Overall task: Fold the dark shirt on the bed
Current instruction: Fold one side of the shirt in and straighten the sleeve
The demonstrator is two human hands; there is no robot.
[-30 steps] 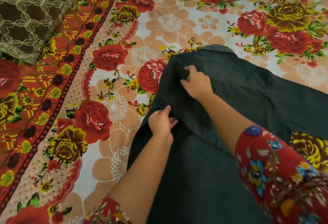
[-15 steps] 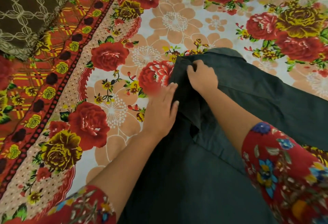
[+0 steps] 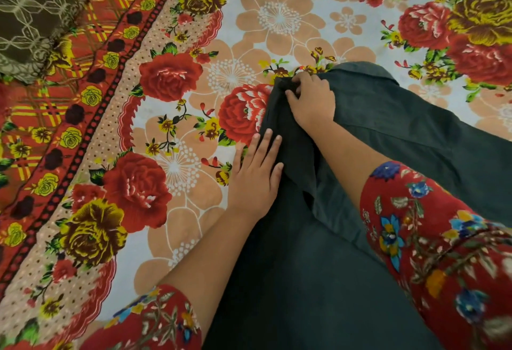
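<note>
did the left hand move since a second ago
Yes. The left hand let go of the shirt edge and slid up toward the red rose, now lying flat just below it.

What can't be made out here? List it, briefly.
Head view only:
1. Shirt: hem and right side cut off by the bottom and right edges.
2. Shirt's middle: hidden under the right arm.
3. Right hand: fingertips buried in the fold it grips.
4. Left hand: whatever lies beneath its flat palm.
5. Pillow: cut off by the top-left corner.
</note>
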